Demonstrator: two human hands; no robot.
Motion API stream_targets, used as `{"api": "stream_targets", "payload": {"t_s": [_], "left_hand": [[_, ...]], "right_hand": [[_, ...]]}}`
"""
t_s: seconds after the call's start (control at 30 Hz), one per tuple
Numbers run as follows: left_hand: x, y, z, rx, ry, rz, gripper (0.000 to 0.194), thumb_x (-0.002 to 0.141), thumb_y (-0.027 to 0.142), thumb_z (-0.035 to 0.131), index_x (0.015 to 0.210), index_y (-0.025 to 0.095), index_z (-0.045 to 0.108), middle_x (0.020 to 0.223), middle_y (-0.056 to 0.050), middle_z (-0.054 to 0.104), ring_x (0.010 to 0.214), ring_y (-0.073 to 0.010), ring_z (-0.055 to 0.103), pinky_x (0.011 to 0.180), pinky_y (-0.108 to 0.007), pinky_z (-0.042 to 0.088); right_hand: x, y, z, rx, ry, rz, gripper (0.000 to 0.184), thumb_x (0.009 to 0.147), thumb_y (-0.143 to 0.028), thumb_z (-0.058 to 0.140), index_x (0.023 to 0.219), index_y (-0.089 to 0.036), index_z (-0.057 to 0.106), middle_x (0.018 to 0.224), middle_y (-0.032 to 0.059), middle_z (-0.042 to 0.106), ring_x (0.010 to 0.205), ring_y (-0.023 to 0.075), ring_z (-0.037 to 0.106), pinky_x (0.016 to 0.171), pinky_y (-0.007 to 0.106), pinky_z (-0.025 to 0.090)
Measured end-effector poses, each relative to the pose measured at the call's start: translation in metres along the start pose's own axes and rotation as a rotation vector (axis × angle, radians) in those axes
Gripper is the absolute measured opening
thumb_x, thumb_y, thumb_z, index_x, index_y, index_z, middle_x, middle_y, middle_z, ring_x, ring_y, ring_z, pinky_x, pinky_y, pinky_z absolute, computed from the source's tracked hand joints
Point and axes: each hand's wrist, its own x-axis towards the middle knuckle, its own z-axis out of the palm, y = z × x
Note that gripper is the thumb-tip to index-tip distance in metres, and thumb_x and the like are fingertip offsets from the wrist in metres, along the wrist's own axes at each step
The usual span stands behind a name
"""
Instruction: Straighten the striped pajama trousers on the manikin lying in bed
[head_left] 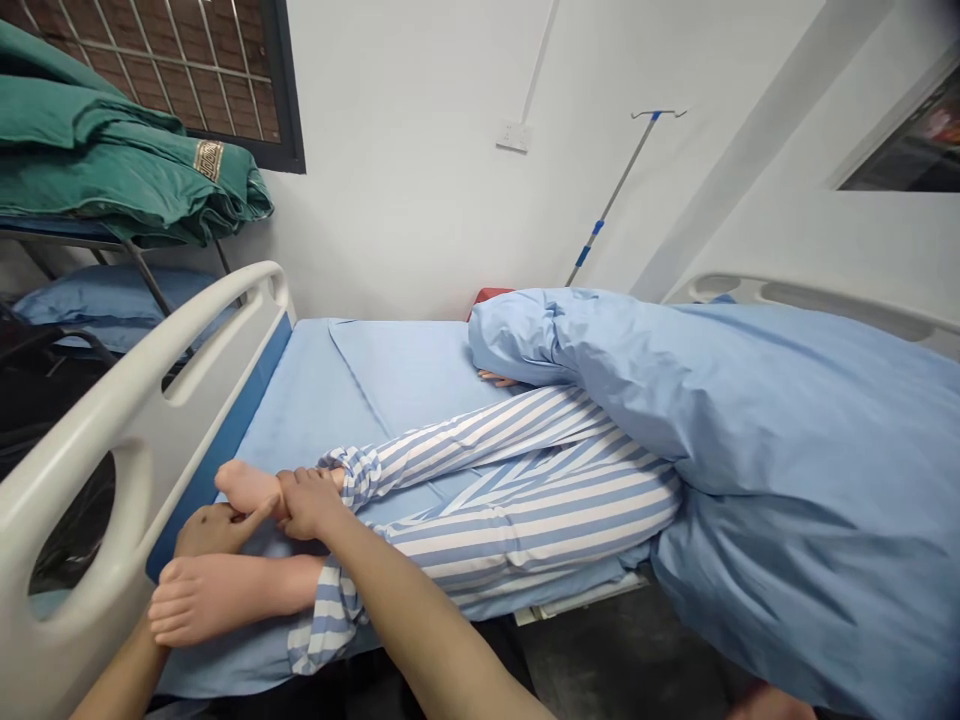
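Note:
A smooth-skinned manikin in blue-and-white striped trousers (517,530) lies on the bed, both trouser cuffs bunched above the ankles. My right hand (311,503) is wrapped over the ankle of the far foot (246,486). Close beside it, my left hand (214,530) grips the same foot from the near side, its thumb stretched toward my right hand. Part of the left hand and wrist is hidden behind the near foot (202,600), which lies on its heel with toes toward the footboard (142,390). My right forearm passes over the near trouser leg.
A blue quilt (787,420) is folded back over the manikin's upper part, with fingers showing at its edge. An IV pole (626,180) stands behind the bed. Green bedding (127,150) is piled at left. Something blurred (772,702) shows at bottom right.

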Motion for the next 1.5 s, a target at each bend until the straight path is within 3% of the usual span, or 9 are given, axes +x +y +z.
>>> {"api": "stream_targets", "payload": {"t_s": [0.07, 0.1, 0.3, 0.63, 0.8, 1.07, 1.5], "left_hand": [[-0.005, 0.005, -0.005, 0.086, 0.266, -0.125, 0.051, 0.086, 0.022, 0.002, 0.112, 0.018, 0.045, 0.112, -0.017, 0.052, 0.111, -0.0354, 0.044, 0.089, -0.055, 0.033], [-0.006, 0.007, -0.006, 0.123, 0.326, -0.134, 0.053, 0.086, 0.023, -0.001, 0.112, 0.017, 0.046, 0.112, -0.017, 0.052, 0.109, -0.0344, 0.045, 0.09, -0.052, 0.034], [-0.008, 0.001, -0.003, 0.174, 0.332, 0.015, 0.05, 0.086, 0.019, 0.0, 0.102, 0.017, 0.047, 0.095, -0.014, 0.052, 0.097, -0.0322, 0.049, 0.077, -0.047, 0.036], [-0.006, -0.005, 0.004, 0.267, 0.397, -0.023, 0.034, 0.087, 0.016, 0.009, 0.093, 0.018, 0.042, 0.087, -0.009, 0.048, 0.09, -0.0261, 0.049, 0.074, -0.04, 0.038], [-0.01, -0.003, 0.0, 0.353, 0.355, 0.034, 0.039, 0.088, 0.015, 0.004, 0.098, 0.014, 0.042, 0.092, -0.011, 0.049, 0.092, -0.0271, 0.05, 0.074, -0.042, 0.039], [-0.005, -0.012, 0.001, 0.135, 0.288, 0.061, 0.035, 0.088, 0.017, 0.01, 0.096, 0.015, 0.044, 0.093, -0.012, 0.049, 0.097, -0.031, 0.047, 0.074, -0.046, 0.035], [-0.001, -0.015, 0.008, 0.233, 0.313, 0.031, 0.04, 0.086, 0.015, 0.002, 0.089, 0.018, 0.043, 0.082, -0.007, 0.044, 0.09, -0.0285, 0.047, 0.07, -0.042, 0.033]], "right_hand": [[0.0, 0.0, 0.0, -0.001, 0.002, -0.007, 0.06, 0.066, -0.039, 0.064, 0.116, -0.016, 0.04, 0.11, 0.0119, 0.055, 0.102, 0.026, 0.052, 0.089, 0.042, 0.037], [-0.001, 0.0, 0.0, -0.001, 0.001, -0.01, 0.06, 0.066, -0.039, 0.064, 0.116, -0.016, 0.04, 0.11, 0.0119, 0.055, 0.102, 0.0262, 0.052, 0.089, 0.042, 0.037], [-0.004, -0.001, -0.001, 0.025, 0.014, -0.01, 0.057, 0.068, -0.036, 0.062, 0.117, -0.016, 0.04, 0.11, 0.0121, 0.055, 0.101, 0.0268, 0.051, 0.088, 0.042, 0.036], [-0.004, 0.0, 0.001, 0.02, 0.011, -0.001, 0.056, 0.07, -0.035, 0.061, 0.118, -0.016, 0.039, 0.11, 0.0111, 0.054, 0.101, 0.026, 0.05, 0.089, 0.04, 0.034], [-0.004, -0.001, 0.0, 0.032, -0.001, -0.007, 0.058, 0.069, -0.035, 0.062, 0.119, -0.016, 0.039, 0.111, 0.0113, 0.054, 0.102, 0.0264, 0.05, 0.089, 0.04, 0.034], [-0.004, -0.001, 0.001, 0.047, -0.014, 0.0, 0.06, 0.068, -0.035, 0.063, 0.12, -0.017, 0.038, 0.111, 0.0111, 0.053, 0.102, 0.0257, 0.049, 0.089, 0.041, 0.033], [-0.004, -0.001, 0.001, 0.045, -0.013, -0.004, 0.059, 0.07, -0.036, 0.061, 0.121, -0.016, 0.037, 0.112, 0.0112, 0.053, 0.102, 0.0253, 0.048, 0.087, 0.039, 0.033]]}}
